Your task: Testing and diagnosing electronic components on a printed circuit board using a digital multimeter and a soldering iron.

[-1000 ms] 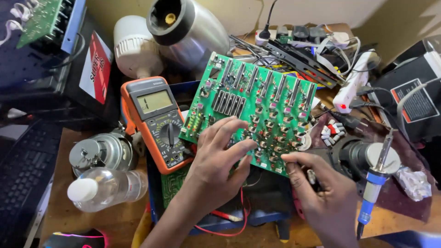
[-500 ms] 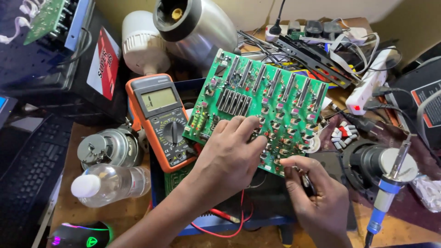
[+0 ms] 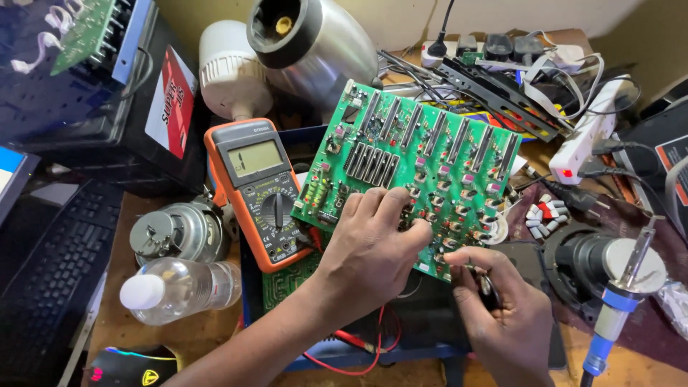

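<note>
A large green circuit board [image 3: 430, 154] crowded with black chips and small parts lies tilted at the centre of the bench. My left hand [image 3: 369, 247] rests on its near edge, fingers curled and pressing on the components. My right hand [image 3: 502, 315] sits at the board's lower right corner, pinching a thin dark probe [image 3: 487, 287] against the edge. Left of the board an orange multimeter [image 3: 261, 190] lies face up, and red wire [image 3: 358, 344] runs beneath my left wrist.
A plastic bottle [image 3: 179, 287] and a round metal motor [image 3: 179, 233] lie at the left, beside a black keyboard [image 3: 50, 265]. A soldering iron [image 3: 616, 308] stands at the right. A silver cylinder [image 3: 315, 43], white bulb [image 3: 229, 72] and power strips [image 3: 588, 129] crowd the back.
My left hand's fingers have shifted a little along the board's near edge. My right hand has closed in on the lower right corner with the probe. The camera view has moved slightly.
</note>
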